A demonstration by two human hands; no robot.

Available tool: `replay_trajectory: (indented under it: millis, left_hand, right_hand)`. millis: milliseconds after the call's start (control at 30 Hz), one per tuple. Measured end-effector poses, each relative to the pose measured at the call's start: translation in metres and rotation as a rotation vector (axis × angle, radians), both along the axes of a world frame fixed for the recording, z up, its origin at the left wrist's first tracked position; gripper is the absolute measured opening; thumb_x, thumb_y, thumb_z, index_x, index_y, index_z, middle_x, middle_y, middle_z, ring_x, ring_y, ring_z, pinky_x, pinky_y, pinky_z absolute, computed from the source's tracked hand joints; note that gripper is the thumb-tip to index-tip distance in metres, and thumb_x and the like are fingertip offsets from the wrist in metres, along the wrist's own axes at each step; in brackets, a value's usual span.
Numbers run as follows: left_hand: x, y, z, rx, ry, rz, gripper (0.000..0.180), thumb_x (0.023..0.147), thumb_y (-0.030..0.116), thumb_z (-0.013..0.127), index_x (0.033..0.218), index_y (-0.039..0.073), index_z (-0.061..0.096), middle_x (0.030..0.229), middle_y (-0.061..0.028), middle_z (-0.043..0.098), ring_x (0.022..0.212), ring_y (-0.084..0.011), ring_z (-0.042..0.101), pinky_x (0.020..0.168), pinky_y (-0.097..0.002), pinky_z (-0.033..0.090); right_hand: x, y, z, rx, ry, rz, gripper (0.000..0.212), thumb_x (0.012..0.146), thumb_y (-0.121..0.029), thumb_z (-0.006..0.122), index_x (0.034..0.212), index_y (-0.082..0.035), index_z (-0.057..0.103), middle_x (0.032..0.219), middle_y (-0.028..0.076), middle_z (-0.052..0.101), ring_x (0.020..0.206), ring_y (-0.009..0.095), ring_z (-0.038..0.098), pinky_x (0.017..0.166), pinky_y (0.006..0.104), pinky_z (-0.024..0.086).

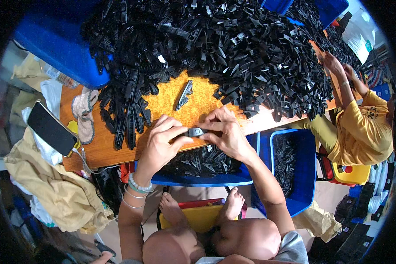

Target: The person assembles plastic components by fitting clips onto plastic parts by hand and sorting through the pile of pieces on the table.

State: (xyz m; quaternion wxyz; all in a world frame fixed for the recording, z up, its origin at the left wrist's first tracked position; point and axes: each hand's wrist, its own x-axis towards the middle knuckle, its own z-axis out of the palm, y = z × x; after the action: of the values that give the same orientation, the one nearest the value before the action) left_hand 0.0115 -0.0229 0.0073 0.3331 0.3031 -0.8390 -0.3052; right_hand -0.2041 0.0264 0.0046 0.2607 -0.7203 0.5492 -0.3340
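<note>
Pinching dark part (pixel 197 132); grips (pixel 160 140) (pixel 228 132) closed

Strong, warm light pools on the bench (pixel 158 104) near the middle of its front edge, paling into glare toward the right. Black plastic parts (pixel 268 61) glint amid deep shadow; fisheye distortion bends the dark-rimmed surroundings.

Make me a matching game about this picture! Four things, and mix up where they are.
Things:
1. small dark part
2. phone
3. beaded bracelet
4. yellow shirt

Places:
A. around the left wrist
B. on the other person, at the picture's right
C. at the left end of the table
D. between the fingers of the left hand and right hand

Right pairs: 1-D, 2-C, 3-A, 4-B.
</note>
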Motion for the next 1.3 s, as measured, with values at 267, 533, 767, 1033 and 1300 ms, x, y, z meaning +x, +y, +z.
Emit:
replay_trajectory:
  millis: [267,533,767,1033,1300]
  left_hand:
    - [-0.026,-0.035,0.013,-0.309,-0.205,0.167,0.036,0.078,0.008,0.075,0.111,-0.002,0.065,0.099,-0.0147,0.060,0.090,-0.0298,0.059,0.080,-0.0375,0.050]
    - [-0.003,-0.002,0.017,0.295,0.013,0.094,0.018,0.081,-0.004,0.067,0.098,-0.005,0.067,0.092,-0.0124,0.063,0.079,-0.0246,0.061,0.074,-0.0319,0.049]
    - [0.005,0.002,0.004,-0.065,-0.063,0.105,0.020,0.081,-0.003,0.066,0.101,-0.003,0.068,0.092,-0.0135,0.057,0.087,-0.0275,0.056,0.076,-0.0352,0.047]
    - [0.006,-0.004,0.004,0.002,-0.058,0.054,0.024,0.079,-0.005,0.066,0.103,-0.003,0.069,0.089,-0.0124,0.056,0.084,-0.0264,0.054,0.076,-0.0352,0.046]
    - [0.002,-0.009,-0.001,0.076,-0.028,-0.007,0.024,0.078,-0.007,0.066,0.102,-0.005,0.068,0.088,-0.0120,0.055,0.084,-0.0258,0.054,0.076,-0.0352,0.046]
  right_hand:
    - [-0.031,-0.009,0.023,-0.158,0.290,-0.254,0.022,0.076,-0.012,0.073,0.097,-0.005,0.071,0.098,0.011,0.061,0.099,0.029,0.055,0.086,0.0413,0.041]
    - [-0.024,-0.018,0.003,-0.277,0.470,-0.236,0.026,0.079,-0.002,0.063,0.104,-0.007,0.069,0.115,0.010,0.059,0.104,0.030,0.053,0.087,0.0405,0.043]
    - [-0.006,-0.001,-0.001,-0.295,0.467,-0.521,0.022,0.081,-0.013,0.069,0.101,-0.004,0.067,0.112,0.015,0.057,0.101,0.031,0.051,0.085,0.0419,0.039]
    - [-0.013,0.000,0.010,-0.072,0.004,-0.053,0.022,0.079,-0.007,0.072,0.099,-0.001,0.068,0.087,0.014,0.063,0.085,0.032,0.059,0.079,0.0411,0.046]
    - [-0.007,-0.026,-0.001,-0.083,-0.150,0.153,0.024,0.073,-0.011,0.077,0.095,-0.002,0.074,0.089,0.009,0.062,0.089,0.028,0.057,0.081,0.0383,0.044]
